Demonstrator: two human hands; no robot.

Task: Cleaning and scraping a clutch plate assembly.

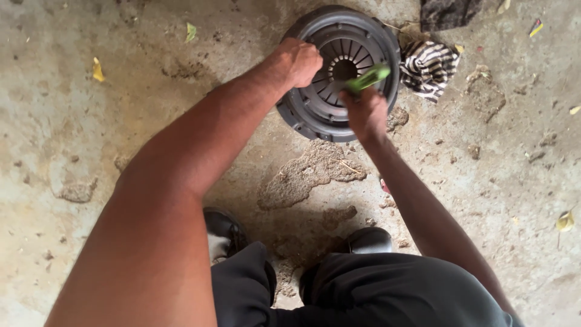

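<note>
Rough stained concrete floor (pixel 91 139), dusty. Left hand (pixel 298 60) fisted on round ribbed grey metal clutch plate (pixel 315 109); right hand (pixel 365 112) grips green-handled tool (pixel 368 77). Striped rag (pixel 428 68) beside

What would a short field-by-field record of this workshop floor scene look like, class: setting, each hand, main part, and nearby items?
Setting: rough concrete floor, seen from above, person standing.
Main part: round dark clutch pressure plate with radial spring fingers, lying flat on the floor.
Left hand: left hand rests as a fist on the plate's left rim.
Right hand: right hand grips a green-handled tool over the plate's centre; its tip is blurred.
Nearby: striped cloth beside the plate, dark rag above it, black shoes below.
</note>
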